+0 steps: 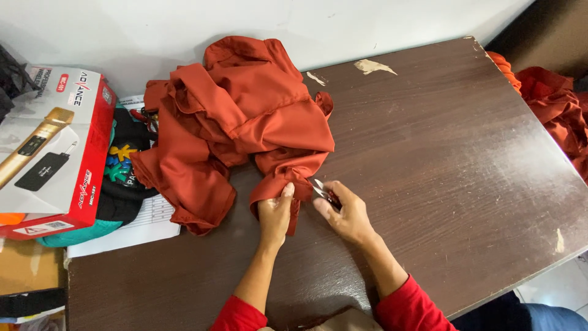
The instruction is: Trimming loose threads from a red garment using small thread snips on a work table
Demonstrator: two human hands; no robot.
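A: We see the left hand point(275, 211) closed on a bunched fold of the rust-orange garment point(236, 125), which lies heaped on the dark wooden table point(441, 159) with its near edge drawn toward us. Why pinch it so tightly?

B: We judge the pinch keeps that fold taut, so the small metal snips point(323, 192) can meet it cleanly. The right hand point(346, 214) is curled around the snips, their tips touching the cloth just beside the left thumb.

A: And the rest of the garment?

B: It sits loose behind the hands, out of their way. At the left we see 1 red-and-white box point(52, 153) lying on a black cap point(122, 178) and papers point(144, 227); more orange cloth point(554, 107) hangs past the table's right edge.
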